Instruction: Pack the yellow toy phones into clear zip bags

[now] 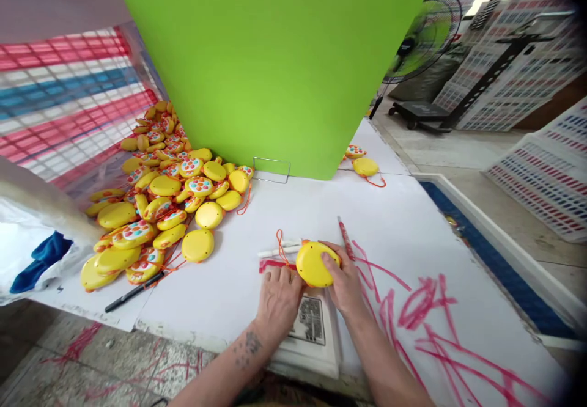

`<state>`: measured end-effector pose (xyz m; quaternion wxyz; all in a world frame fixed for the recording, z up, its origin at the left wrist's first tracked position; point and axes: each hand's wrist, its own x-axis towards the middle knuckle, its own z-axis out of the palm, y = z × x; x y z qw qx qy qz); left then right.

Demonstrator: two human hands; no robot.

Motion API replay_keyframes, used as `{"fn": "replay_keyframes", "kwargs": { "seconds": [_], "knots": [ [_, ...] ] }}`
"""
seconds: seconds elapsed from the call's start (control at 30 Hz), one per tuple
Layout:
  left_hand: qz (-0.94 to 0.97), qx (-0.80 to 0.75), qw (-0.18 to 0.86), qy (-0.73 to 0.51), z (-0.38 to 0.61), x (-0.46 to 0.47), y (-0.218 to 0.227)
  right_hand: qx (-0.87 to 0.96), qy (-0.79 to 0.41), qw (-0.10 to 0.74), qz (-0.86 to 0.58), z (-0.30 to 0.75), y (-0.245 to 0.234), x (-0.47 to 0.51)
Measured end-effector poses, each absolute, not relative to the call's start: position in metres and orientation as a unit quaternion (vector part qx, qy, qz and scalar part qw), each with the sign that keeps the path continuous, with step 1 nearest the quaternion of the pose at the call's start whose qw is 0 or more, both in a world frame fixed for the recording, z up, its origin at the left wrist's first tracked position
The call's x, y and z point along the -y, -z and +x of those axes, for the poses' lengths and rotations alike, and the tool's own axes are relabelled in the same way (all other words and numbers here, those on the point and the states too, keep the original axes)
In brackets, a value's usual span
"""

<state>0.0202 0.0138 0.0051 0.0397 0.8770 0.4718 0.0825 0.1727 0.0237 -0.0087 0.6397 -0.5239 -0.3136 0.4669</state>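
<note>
My right hand grips a round yellow plastic toy by its right side, thumb across the plain face that points up. The toy has small orange bumps on its rim, and an orange loop cord lies by its left side. My left hand is closed at the toy's lower left edge; what its fingers pinch is hidden. Beneath the hands lies a whitish bag with a printed label. White pens and a red strip lie just beyond my left hand, and a red-patterned pen is near my right.
A big pile of similar yellow toys, some with coloured buttons up, covers the table's left. A black marker lies before it. A tall green panel stands behind a wire stand. Two more toys are at the back right.
</note>
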Motion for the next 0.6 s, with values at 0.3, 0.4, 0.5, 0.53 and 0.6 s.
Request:
{"fn": "replay_keyframes", "kwargs": {
  "seconds": [0.3, 0.4, 0.5, 0.53, 0.6],
  "knots": [
    [0.874, -0.472, 0.036, -0.114, 0.019, -0.020, -0.002, 0.336, -0.446, 0.618, -0.553, 0.176, 0.009, -0.020],
    [0.876, -0.469, 0.029, -0.108, 0.020, -0.024, 0.000, 0.329, -0.436, 0.624, -0.558, 0.178, 0.013, -0.020],
    [0.877, -0.469, 0.017, -0.103, 0.021, -0.027, 0.003, 0.329, -0.440, 0.624, -0.556, 0.179, 0.015, -0.019],
    [0.876, -0.470, 0.015, -0.104, 0.021, -0.027, 0.004, 0.330, -0.439, 0.623, -0.557, 0.179, 0.015, -0.018],
    [0.874, -0.474, 0.012, -0.109, 0.021, -0.028, 0.006, 0.335, -0.432, 0.622, -0.561, 0.179, 0.013, -0.017]
  ]
}}
